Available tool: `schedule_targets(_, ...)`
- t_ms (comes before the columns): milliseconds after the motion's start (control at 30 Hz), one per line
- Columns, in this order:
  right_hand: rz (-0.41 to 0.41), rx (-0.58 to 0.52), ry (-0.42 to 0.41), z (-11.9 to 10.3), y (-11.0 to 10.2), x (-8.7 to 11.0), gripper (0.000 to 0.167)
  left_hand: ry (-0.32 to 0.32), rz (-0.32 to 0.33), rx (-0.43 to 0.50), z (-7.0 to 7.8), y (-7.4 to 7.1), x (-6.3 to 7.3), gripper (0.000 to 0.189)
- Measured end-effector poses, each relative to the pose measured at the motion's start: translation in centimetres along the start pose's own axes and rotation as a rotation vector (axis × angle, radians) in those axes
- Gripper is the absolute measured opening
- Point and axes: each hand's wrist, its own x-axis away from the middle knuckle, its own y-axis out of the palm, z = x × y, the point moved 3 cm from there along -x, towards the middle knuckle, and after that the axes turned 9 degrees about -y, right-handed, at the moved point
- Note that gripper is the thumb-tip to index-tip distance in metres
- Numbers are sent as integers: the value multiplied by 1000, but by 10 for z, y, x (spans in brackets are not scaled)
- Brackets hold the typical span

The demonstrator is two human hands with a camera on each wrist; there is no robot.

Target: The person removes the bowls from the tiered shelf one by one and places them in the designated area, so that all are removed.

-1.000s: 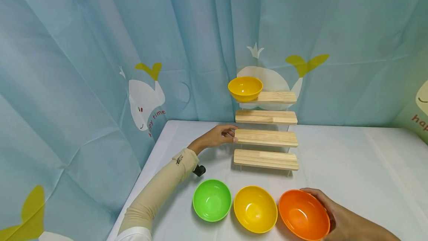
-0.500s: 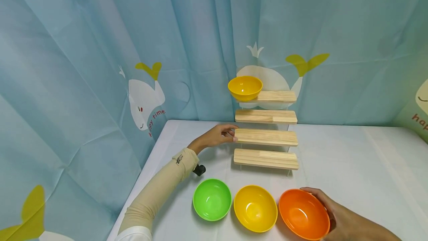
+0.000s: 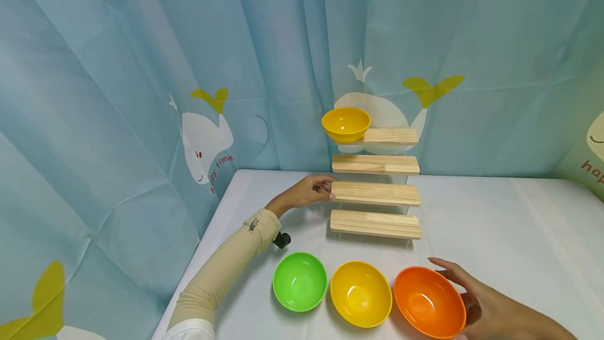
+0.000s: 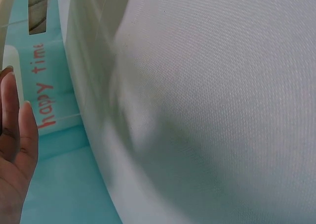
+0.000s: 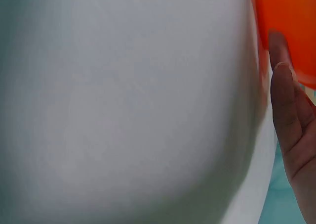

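At the left end of a wooden tiered stand (image 3: 375, 193), my left hand (image 3: 305, 192) pinches one shelf, the second from the bottom, between thumb and fingers. My right hand (image 3: 493, 303) is beside the orange bowl (image 3: 427, 300), its upper finger extended and clear of the rim. In the right wrist view, fingers overlap the lower side of the orange bowl (image 5: 291, 31). A yellow bowl (image 3: 360, 294) and a green bowl (image 3: 300, 282) stand to its left in a row. Another yellow bowl (image 3: 346, 124) sits on the left end of the top shelf.
A white cloth (image 3: 509, 235) covers the table. Blue curtains (image 3: 283, 67) printed with whales hang behind and to the left. A small black object (image 3: 282, 240) shows at the left wrist, past the sleeve (image 3: 226, 261).
My right hand has loosened from the orange bowl, its finger lifting off the rim and drawing slightly right. The left hand, the stand and the bowls stay where they were.
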Motion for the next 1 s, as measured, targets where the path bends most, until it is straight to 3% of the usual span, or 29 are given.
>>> schedule_targets(300,32,77,-248,-14,-25,-3,104,7,13,-30,0,-2,-1,56)
schedule_targets(600,101,244,-339,-42,-49,-13,102,16,5,-23,-2,-1,-3,57)
schedule_targets(1000,165,341,-382,-89,-82,-52,98,9,5,-14,1,0,-1,53)
